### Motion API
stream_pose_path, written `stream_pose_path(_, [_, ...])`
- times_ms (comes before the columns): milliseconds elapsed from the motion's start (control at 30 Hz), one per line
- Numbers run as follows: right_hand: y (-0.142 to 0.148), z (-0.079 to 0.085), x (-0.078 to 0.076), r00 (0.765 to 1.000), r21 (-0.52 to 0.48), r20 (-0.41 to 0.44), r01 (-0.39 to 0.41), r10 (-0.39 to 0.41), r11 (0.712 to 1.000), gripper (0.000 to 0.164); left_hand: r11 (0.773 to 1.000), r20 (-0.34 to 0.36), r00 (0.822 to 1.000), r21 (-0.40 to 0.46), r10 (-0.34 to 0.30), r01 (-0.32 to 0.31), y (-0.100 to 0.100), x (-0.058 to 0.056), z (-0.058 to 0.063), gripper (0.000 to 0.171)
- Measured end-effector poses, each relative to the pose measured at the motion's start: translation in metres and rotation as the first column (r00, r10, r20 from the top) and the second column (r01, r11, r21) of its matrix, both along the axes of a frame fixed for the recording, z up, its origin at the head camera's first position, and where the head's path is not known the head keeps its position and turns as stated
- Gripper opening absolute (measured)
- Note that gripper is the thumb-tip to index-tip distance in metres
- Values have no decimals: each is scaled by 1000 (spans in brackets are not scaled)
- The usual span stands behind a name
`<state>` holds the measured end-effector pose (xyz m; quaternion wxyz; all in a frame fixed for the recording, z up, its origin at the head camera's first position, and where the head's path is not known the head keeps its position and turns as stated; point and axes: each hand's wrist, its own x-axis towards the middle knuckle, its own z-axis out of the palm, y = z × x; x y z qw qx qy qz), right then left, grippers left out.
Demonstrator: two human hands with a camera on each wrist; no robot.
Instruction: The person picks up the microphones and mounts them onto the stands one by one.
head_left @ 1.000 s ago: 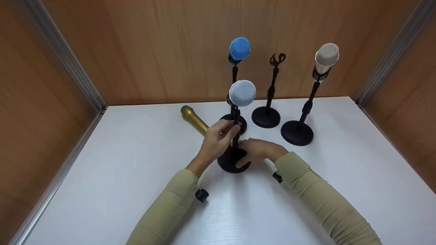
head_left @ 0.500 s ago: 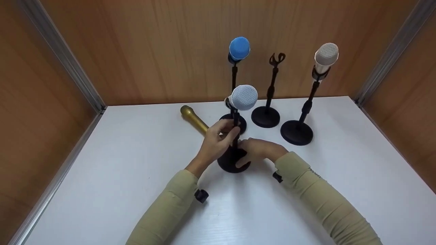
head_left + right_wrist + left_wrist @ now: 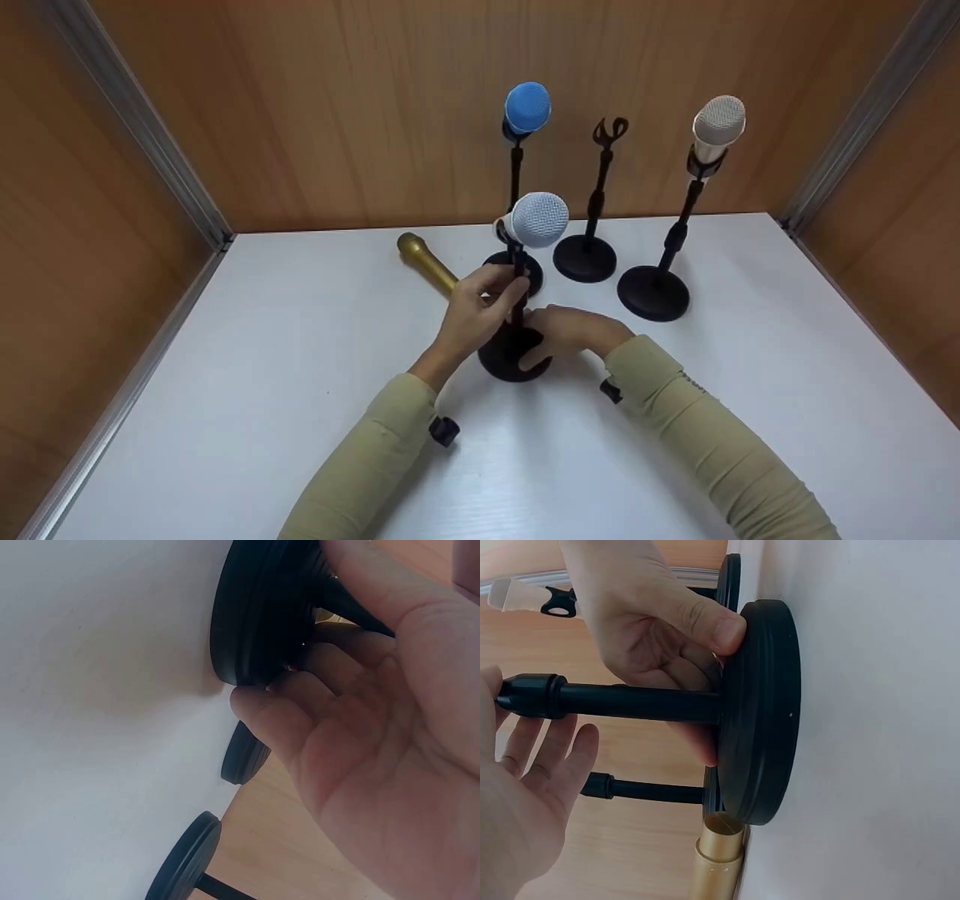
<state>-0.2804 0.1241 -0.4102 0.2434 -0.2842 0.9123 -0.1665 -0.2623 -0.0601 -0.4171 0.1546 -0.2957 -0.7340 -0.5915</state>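
**Front microphone stand (image 3: 498, 358) being held by both hands**

The stand is showing a matt black round base and a slim pole; at its top a pale microphone (image 3: 538, 219) is pointing its light mesh head toward the head camera. The stand is standing near the middle of the white table (image 3: 262, 360). The left hand (image 3: 476, 311) is pinching the pole between thumb and fingers; the right hand (image 3: 566, 330) is gripping the base, its fingers curling around the far side and its thumb lying on the rim.

Wood-grain panels (image 3: 360, 112) are enclosing the table, with metal strips (image 3: 150, 127) running up the corners. Behind the work, a blue microphone (image 3: 528, 107) and a white microphone (image 3: 720, 124) are sitting on stands, a bare-clipped stand (image 3: 587, 259) is standing between them, and a gold microphone (image 3: 426, 264) is lying on the table.

The left hand is covering the gold microphone's near end in the head view. The front stand is partly hiding the blue microphone's stand. Both wrist views are cutting off the pale microphone. The base is apparently resting on the table, its contact edge being shadowed.
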Motion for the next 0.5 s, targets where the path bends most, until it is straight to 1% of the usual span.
stream_pose_path(167, [-1,0,0,1000,6,-12,-3,4,1000,60,1000,9,1000,-8,12,-12,-1,1,2,17])
stream_pose_path(367, [-1,-1,-1,1000,7,-13,-3,4,1000,58,1000,36,999,-10,-11,11,-1,1,2,20])
stream_pose_path(500, [2,0,-1,1000,18,-10,2,-2,1000,59,1000,36,999,-14,-27,28,0,0,1,20])
